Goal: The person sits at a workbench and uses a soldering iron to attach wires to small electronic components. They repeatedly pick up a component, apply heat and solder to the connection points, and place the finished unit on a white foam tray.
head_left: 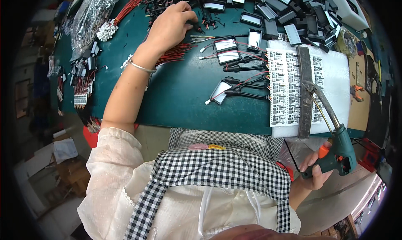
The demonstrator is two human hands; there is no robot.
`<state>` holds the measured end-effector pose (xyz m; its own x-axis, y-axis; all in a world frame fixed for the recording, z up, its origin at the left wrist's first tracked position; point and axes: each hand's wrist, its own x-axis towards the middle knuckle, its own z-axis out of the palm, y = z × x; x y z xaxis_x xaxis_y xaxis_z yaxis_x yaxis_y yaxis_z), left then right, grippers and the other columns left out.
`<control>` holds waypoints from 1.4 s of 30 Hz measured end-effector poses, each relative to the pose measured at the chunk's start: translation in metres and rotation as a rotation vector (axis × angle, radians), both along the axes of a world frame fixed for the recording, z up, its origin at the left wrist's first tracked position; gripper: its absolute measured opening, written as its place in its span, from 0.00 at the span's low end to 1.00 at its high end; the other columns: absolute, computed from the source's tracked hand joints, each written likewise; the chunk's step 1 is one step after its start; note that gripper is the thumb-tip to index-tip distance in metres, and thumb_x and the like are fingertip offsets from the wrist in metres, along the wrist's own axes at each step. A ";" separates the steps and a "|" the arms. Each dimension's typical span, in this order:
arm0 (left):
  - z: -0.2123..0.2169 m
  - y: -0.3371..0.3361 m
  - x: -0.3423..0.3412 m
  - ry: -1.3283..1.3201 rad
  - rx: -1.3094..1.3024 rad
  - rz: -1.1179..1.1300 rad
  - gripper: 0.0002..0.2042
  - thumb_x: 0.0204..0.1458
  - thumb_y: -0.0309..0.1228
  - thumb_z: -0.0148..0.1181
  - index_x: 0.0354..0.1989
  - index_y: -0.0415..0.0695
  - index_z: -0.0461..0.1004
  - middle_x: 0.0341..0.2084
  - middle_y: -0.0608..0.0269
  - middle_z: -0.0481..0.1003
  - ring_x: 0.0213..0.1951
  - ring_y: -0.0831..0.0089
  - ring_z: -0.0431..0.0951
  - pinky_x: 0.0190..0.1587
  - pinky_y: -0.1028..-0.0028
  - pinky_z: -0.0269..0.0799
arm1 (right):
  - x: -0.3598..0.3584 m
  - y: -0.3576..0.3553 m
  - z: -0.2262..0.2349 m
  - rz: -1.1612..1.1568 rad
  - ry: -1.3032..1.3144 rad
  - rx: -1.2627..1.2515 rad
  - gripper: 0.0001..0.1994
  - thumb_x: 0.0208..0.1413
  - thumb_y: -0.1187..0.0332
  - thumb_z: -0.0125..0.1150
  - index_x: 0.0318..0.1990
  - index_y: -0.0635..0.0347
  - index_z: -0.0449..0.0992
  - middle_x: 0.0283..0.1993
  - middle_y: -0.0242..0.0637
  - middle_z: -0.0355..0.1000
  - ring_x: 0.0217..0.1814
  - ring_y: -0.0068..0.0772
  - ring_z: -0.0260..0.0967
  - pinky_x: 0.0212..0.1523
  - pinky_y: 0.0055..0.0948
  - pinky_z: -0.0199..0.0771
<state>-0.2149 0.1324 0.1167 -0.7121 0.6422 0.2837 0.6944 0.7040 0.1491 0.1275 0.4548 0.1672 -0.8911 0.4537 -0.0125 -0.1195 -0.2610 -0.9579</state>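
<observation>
The table (184,102) carries a dark green mat, with work in several stages spread across it. At the right, a white foam pad (335,68) supports a panel of small circuit boards (284,89), clamped under a dark metal bar (305,93) that runs near to far.

Four black-sleeved leads (247,79) reach the left edge of the panel, and small rectangular modules (226,51) lie at their outer ends. Judged from this layout, only the left column of boards is wired; the columns to the right show no leads.

A large stock of loose black modules (293,14) lies at the far right, and bundles of red wires (173,53) lie at centre, so much work appears to remain.

The right hand (316,171) is closed around the green pistol-type soldering iron (335,143), near the table's near right edge; its tip points at the bar. The left hand (169,26) rests, fingers curled, on small black parts (197,24) at the far side; whether it pinches one cannot be determined.
</observation>
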 end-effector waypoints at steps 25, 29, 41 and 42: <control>0.035 0.106 0.133 -1.923 1.399 -0.289 0.12 0.49 0.17 0.58 0.39 0.40 0.65 0.36 0.57 0.72 0.41 0.62 0.78 0.43 0.73 0.80 | -0.063 -0.051 0.000 -0.007 0.014 0.171 0.35 0.41 0.80 0.68 0.58 0.73 0.57 0.39 0.47 0.73 0.35 0.31 0.73 0.37 0.23 0.74; 0.037 0.102 0.139 -1.878 1.179 -0.231 0.12 0.48 0.23 0.63 0.35 0.43 0.64 0.34 0.59 0.71 0.43 0.67 0.76 0.43 0.75 0.75 | -0.061 -0.053 -0.006 0.028 0.004 0.248 0.34 0.41 0.81 0.68 0.58 0.72 0.57 0.41 0.47 0.72 0.37 0.29 0.73 0.39 0.25 0.75; 0.050 0.102 0.162 -1.191 0.490 -0.443 0.14 0.52 0.20 0.57 0.48 0.34 0.67 0.30 0.59 0.79 0.34 0.78 0.79 0.38 0.82 0.72 | -0.066 -0.067 -0.014 -0.012 0.002 0.329 0.17 0.43 0.82 0.67 0.42 0.69 0.70 0.37 0.38 0.73 0.34 0.23 0.72 0.36 0.23 0.76; 0.050 0.101 0.164 -1.144 0.475 -0.428 0.13 0.52 0.19 0.57 0.47 0.34 0.68 0.29 0.60 0.79 0.33 0.79 0.79 0.37 0.82 0.72 | -0.068 -0.070 -0.013 -0.062 -0.010 0.307 0.10 0.43 0.82 0.68 0.35 0.67 0.74 0.31 0.35 0.75 0.31 0.21 0.73 0.34 0.21 0.76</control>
